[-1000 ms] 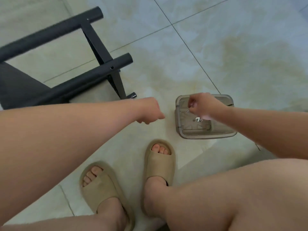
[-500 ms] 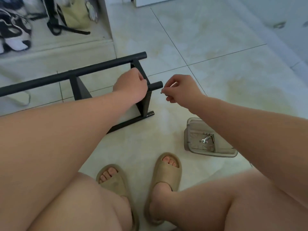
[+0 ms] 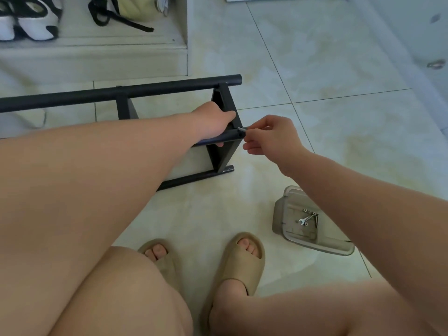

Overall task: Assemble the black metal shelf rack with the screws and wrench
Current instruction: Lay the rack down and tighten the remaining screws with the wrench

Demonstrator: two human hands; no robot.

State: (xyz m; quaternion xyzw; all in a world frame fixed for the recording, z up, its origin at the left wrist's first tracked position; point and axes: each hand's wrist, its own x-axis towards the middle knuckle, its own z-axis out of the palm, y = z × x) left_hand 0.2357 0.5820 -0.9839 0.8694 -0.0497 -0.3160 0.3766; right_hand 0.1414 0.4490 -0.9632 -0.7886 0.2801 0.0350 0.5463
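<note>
The black metal shelf rack [image 3: 150, 89] lies on its side on the tiled floor ahead of me. My left hand [image 3: 213, 120] grips the nearer black tube close to its end. My right hand [image 3: 269, 134] pinches a small silver screw [image 3: 241, 129] and holds its tip against the end of that tube. A clear plastic tray [image 3: 281, 221] sits on the floor to the right, with a small silver wrench [image 3: 306, 218] and a few more screws [image 3: 311, 212] in it. My right forearm covers the tray's right side.
My two feet in tan slides [image 3: 244, 258] are planted on the floor below the rack. A raised step [image 3: 97, 59] at the back left holds sneakers [image 3: 29, 18] and a bag [image 3: 135, 8]. A white wall base [image 3: 412, 57] runs along the right.
One second ago my right hand was reaching into the tray and my left hung free; since then the left has taken hold of the tube and the right has brought a screw to its end.
</note>
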